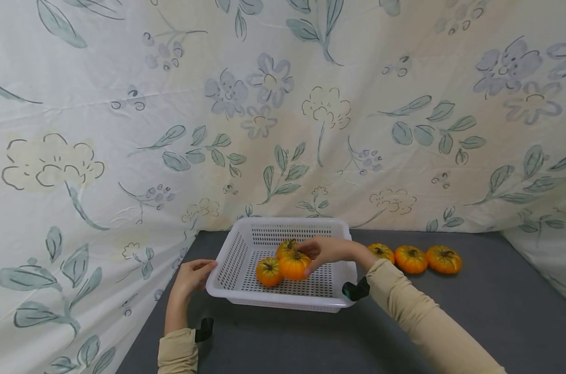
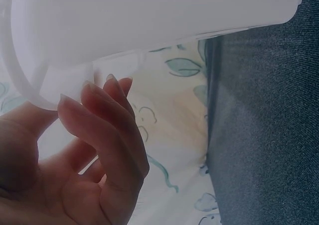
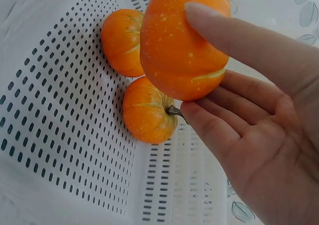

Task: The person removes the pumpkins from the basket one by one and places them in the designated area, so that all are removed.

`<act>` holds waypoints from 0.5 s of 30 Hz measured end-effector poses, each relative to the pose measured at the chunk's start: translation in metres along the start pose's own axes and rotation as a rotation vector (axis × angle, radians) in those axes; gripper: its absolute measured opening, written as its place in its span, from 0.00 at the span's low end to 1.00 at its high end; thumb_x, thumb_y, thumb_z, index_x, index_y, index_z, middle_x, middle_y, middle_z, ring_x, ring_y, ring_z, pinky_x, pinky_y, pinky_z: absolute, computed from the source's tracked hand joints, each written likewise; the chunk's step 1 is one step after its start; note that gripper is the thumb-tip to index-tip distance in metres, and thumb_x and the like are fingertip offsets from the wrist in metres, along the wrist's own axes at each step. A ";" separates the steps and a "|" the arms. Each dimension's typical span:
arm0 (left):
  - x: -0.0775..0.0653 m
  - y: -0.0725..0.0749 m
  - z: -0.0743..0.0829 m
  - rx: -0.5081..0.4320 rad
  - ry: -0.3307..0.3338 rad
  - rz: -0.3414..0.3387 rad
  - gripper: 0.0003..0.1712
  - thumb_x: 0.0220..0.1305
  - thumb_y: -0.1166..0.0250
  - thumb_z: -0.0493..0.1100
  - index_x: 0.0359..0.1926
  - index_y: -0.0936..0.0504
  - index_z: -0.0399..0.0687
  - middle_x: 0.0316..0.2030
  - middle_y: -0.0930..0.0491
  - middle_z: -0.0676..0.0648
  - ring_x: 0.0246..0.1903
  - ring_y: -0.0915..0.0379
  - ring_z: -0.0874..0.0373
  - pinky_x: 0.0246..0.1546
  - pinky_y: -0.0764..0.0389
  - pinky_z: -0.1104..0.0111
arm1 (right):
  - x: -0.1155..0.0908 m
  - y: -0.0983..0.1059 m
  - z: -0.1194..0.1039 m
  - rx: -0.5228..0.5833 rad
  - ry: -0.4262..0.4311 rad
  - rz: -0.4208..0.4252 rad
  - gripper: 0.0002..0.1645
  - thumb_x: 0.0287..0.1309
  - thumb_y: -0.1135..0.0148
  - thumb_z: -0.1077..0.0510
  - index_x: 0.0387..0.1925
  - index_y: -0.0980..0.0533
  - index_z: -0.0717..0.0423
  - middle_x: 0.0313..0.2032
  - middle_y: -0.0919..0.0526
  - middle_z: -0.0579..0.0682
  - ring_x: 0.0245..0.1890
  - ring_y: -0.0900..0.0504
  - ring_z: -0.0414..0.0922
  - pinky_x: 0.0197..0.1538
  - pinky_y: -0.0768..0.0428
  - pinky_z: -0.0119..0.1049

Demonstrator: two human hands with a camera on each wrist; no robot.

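My right hand (image 1: 328, 250) grips a small orange pumpkin (image 1: 292, 267) over the white plastic basket (image 1: 283, 299). In the right wrist view the thumb lies across the held pumpkin (image 3: 172, 46) and the other fingers are beneath and behind it. Two more pumpkins are inside the basket: one at the left (image 1: 268, 273) with green-yellow streaks, and one farther back (image 1: 286, 245), partly hidden. At the basket's left end, my left hand (image 1: 186, 283) pinches the rim. The left wrist view shows the thumb and curled fingers (image 2: 112, 130) at the rim's edge.
Three more orange pumpkins stand in a row to the right of the basket: one partly behind my right arm (image 1: 380, 251), a middle one (image 1: 410, 259) and a right one (image 1: 444, 259). The dark grey tabletop (image 1: 488, 301) ends at a floral cloth (image 1: 283, 171) hanging behind.
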State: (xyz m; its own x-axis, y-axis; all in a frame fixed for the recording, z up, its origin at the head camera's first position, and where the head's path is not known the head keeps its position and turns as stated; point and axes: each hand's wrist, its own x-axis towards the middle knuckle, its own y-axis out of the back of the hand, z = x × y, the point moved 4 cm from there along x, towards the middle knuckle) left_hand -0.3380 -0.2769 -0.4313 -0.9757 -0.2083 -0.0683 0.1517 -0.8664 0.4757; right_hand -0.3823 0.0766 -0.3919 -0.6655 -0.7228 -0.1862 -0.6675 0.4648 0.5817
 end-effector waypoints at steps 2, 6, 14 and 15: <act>0.001 0.000 0.000 -0.007 0.007 0.001 0.26 0.66 0.36 0.50 0.55 0.21 0.34 0.45 0.17 0.37 0.33 0.19 0.59 0.33 0.16 0.62 | -0.003 0.001 0.000 0.015 0.012 0.006 0.45 0.53 0.28 0.53 0.69 0.36 0.61 0.69 0.33 0.58 0.69 0.32 0.54 0.69 0.33 0.49; 0.002 0.000 -0.002 -0.023 0.014 -0.003 0.26 0.65 0.36 0.50 0.55 0.21 0.34 0.43 0.16 0.40 0.33 0.18 0.60 0.32 0.16 0.62 | -0.009 0.003 -0.002 0.043 0.044 0.018 0.45 0.54 0.28 0.55 0.69 0.38 0.64 0.69 0.33 0.60 0.70 0.33 0.56 0.69 0.34 0.51; 0.002 0.000 -0.003 -0.029 0.019 -0.001 0.25 0.65 0.36 0.49 0.55 0.21 0.34 0.43 0.15 0.39 0.32 0.18 0.60 0.32 0.16 0.62 | -0.023 0.011 0.001 0.066 0.089 0.057 0.45 0.56 0.30 0.55 0.70 0.40 0.66 0.70 0.35 0.63 0.70 0.34 0.59 0.69 0.33 0.51; 0.002 0.000 -0.003 -0.029 0.018 0.000 0.25 0.65 0.36 0.49 0.55 0.21 0.34 0.42 0.15 0.40 0.31 0.18 0.61 0.31 0.16 0.63 | -0.025 0.012 0.002 0.077 0.089 0.061 0.45 0.56 0.30 0.55 0.70 0.40 0.66 0.70 0.35 0.63 0.70 0.35 0.59 0.69 0.34 0.52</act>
State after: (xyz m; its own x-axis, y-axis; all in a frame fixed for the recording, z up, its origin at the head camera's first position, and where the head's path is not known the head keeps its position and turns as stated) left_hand -0.3399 -0.2788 -0.4337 -0.9727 -0.2163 -0.0845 0.1564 -0.8793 0.4498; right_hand -0.3744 0.1017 -0.3817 -0.6756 -0.7330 -0.0790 -0.6527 0.5448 0.5266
